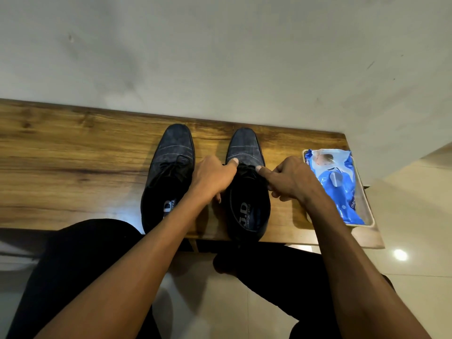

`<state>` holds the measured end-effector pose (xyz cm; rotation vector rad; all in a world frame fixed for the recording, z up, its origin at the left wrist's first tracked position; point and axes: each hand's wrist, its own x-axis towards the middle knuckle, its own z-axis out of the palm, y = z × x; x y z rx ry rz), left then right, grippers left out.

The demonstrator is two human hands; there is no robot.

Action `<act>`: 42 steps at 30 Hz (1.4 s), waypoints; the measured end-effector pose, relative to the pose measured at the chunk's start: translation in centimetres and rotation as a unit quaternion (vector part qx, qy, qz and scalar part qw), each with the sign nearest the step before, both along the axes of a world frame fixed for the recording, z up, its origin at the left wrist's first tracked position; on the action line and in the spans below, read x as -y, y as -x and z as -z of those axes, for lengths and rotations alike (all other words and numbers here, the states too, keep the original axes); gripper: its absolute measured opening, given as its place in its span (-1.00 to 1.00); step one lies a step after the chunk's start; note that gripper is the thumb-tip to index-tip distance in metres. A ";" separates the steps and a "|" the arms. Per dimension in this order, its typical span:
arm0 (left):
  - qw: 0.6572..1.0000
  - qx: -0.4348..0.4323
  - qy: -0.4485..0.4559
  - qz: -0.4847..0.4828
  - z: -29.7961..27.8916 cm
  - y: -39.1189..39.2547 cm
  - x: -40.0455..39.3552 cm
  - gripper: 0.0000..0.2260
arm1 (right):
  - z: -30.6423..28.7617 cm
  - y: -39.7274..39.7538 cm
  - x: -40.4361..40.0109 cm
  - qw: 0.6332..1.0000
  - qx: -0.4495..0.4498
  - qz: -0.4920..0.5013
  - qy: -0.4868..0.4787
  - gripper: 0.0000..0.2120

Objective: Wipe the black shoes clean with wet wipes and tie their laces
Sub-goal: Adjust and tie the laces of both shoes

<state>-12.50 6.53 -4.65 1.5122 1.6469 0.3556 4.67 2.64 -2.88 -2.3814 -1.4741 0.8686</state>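
Two black shoes stand side by side on a wooden table, toes pointing away from me. The left shoe [168, 172] has its laces lying in a bow over the tongue. Over the right shoe [245, 148], both my hands work at the lace area. My left hand [212, 177] has curled fingers and its thumb on the left side of the laces. My right hand [291, 179] pinches at the right side of the laces. The dark laces between the fingers are hard to make out.
A blue pack of wet wipes [335, 182] lies in a pale tray [368, 214] at the right end of the wooden table [73, 162]. A grey wall stands right behind the table. My legs in dark trousers [80, 265] are below the table's front edge.
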 end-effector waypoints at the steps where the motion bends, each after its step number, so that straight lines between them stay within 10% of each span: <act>1: 1.000 0.007 -0.002 0.000 0.0 0.1 -0.1 -0.58 | -0.1 -0.3 0.1 1.000 -0.017 0.005 0.010 -0.43; 15: 0.966 0.233 -0.032 -0.108 -0.3 -0.6 0.1 -0.88 | 0.2 0.4 0.4 0.953 -0.211 0.163 -0.146 -0.83; 21: 0.935 0.324 0.021 -0.141 -0.5 -0.6 0.4 -0.90 | 0.1 2.8 0.2 0.732 -0.589 0.273 -0.209 -0.94; 26: 0.937 0.323 -0.001 -0.131 -1.0 -0.5 0.6 -0.90 | 0.3 3.4 0.3 0.613 -0.681 0.344 -0.206 -0.93; 42: 0.941 0.305 -0.050 -0.136 -0.4 0.1 0.5 -0.88 | 0.3 2.2 0.3 0.863 -0.435 0.137 -0.216 -0.86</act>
